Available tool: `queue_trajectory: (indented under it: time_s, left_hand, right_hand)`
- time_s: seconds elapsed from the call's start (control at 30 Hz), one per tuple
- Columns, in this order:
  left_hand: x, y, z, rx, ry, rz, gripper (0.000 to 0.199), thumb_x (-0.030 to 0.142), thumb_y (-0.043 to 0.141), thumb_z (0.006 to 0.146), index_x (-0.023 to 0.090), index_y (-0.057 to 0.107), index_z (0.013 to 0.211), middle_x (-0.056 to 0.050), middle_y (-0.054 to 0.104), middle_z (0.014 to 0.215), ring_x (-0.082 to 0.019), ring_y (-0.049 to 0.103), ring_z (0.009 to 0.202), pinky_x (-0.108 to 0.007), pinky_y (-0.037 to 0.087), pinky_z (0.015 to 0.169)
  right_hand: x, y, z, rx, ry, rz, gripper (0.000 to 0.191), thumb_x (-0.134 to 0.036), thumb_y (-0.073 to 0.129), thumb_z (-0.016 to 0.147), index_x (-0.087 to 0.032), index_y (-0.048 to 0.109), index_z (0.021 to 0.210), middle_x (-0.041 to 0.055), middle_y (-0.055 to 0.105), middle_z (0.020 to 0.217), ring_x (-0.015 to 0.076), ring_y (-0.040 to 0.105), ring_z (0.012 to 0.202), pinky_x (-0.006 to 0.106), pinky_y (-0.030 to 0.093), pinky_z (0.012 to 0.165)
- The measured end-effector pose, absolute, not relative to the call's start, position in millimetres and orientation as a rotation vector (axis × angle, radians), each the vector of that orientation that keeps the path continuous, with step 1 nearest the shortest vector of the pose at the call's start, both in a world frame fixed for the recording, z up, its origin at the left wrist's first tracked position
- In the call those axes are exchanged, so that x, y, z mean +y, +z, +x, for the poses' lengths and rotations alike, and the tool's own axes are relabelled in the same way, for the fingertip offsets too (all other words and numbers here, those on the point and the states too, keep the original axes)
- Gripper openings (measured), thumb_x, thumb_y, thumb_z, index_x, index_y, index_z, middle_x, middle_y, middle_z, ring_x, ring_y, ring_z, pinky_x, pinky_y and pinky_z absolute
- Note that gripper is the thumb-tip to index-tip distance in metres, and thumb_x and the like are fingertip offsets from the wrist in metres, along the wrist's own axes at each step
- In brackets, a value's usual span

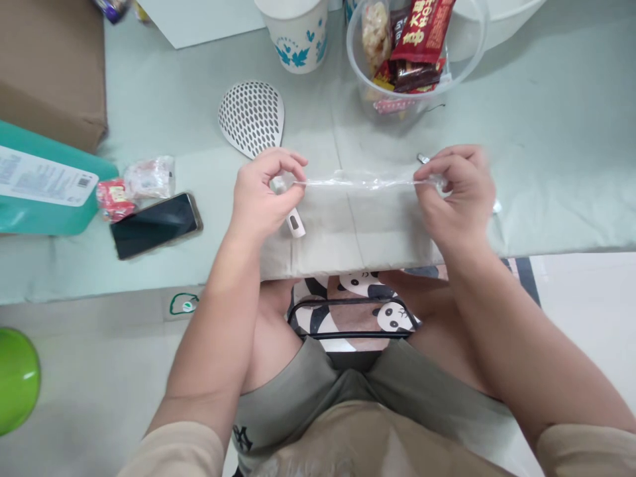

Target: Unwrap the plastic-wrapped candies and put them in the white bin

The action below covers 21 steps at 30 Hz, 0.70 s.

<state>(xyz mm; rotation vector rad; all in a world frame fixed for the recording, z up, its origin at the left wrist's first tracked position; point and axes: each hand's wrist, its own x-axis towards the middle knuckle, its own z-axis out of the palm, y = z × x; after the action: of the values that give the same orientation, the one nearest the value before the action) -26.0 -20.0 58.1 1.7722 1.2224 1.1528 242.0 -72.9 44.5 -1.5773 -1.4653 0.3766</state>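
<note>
A strip of clear plastic film [362, 182] is stretched level between my two hands above the table; I cannot tell whether it is a bag or a sheet. My left hand [268, 192] pinches its left end between thumb and fingers. The other end is pinched by my right hand [457, 192], which is slightly blurred. Beneath my left hand lies a white slotted skimmer [252, 116], its handle partly covered. A small shiny metal piece [423, 158] shows by my right fingertips, mostly hidden.
A clear tub [355, 63] of wrapped snacks stands at the back, beside a paper cup [298, 40] and a white bowl [504, 26]. On the left are a phone [156, 226], small packets [149, 177], a teal bottle [50, 212] and a cardboard box [50, 66].
</note>
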Motion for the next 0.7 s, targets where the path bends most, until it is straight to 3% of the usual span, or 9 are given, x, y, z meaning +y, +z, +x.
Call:
queue_trajectory:
  time_s: [0.17, 0.37, 0.5, 0.6, 0.7]
  left_hand:
    - [-21.4, 54.3, -23.1, 1.32, 1.01, 2.124, 0.018, 0.007, 0.065, 0.071, 0.025, 0.068, 0.07, -0.004, 0.073, 0.098, -0.027, 0.065, 0.1, -0.048, 0.047, 0.096]
    - [-24.3, 49.0, -24.5, 1.319, 0.614, 2.274, 0.016, 0.008, 0.067, 0.073, 0.024, 0.067, 0.072, -0.005, 0.074, 0.094, -0.033, 0.061, 0.108, -0.055, 0.036, 0.105]
    - [-27.1, 48.6, -27.5, 1.306, 0.577, 2.253, 0.01, 0.015, 0.071, 0.076, 0.025, 0.068, 0.073, -0.006, 0.075, 0.096, -0.034, 0.059, 0.112, -0.056, 0.032, 0.11]
    - [-27.0, 46.8, -29.2, 1.305, 0.602, 2.221, 0.009, 0.023, 0.071, 0.079, 0.025, 0.069, 0.071, -0.006, 0.075, 0.094, -0.033, 0.058, 0.111, -0.058, 0.03, 0.113]
    - [-25.4, 44.6, -29.8, 1.344, 0.606, 2.185, 0.012, 0.025, 0.068, 0.082, 0.024, 0.068, 0.07, -0.006, 0.073, 0.091, -0.033, 0.058, 0.108, -0.058, 0.031, 0.112]
  right_hand:
    - [-73.3, 41.8, 258.6, -1.584, 0.279, -1.578, 0.018, -0.013, 0.059, 0.081, -0.026, 0.07, 0.077, 0.0084, 0.064, 0.097, 0.0264, 0.064, 0.09, 0.047, 0.056, 0.082]
    - [-77.8, 34.2, 273.5, -1.836, 0.356, -1.502, 0.013, -0.017, 0.066, 0.079, -0.027, 0.074, 0.081, 0.0091, 0.072, 0.102, 0.0282, 0.07, 0.093, 0.049, 0.058, 0.084]
    - [-78.7, 33.7, 275.2, -1.924, 0.395, -1.551, 0.006, -0.027, 0.067, 0.085, -0.028, 0.073, 0.082, 0.0078, 0.076, 0.104, 0.0322, 0.071, 0.104, 0.056, 0.055, 0.099]
    - [-78.4, 35.5, 274.8, -1.921, 0.39, -1.554, 0.012, -0.031, 0.064, 0.089, -0.026, 0.07, 0.079, 0.0086, 0.078, 0.093, 0.0384, 0.071, 0.112, 0.064, 0.049, 0.104]
    - [-79.0, 37.9, 273.0, -1.898, 0.384, -1.657, 0.012, -0.031, 0.062, 0.088, -0.026, 0.067, 0.079, 0.009, 0.076, 0.082, 0.0391, 0.072, 0.106, 0.066, 0.046, 0.101]
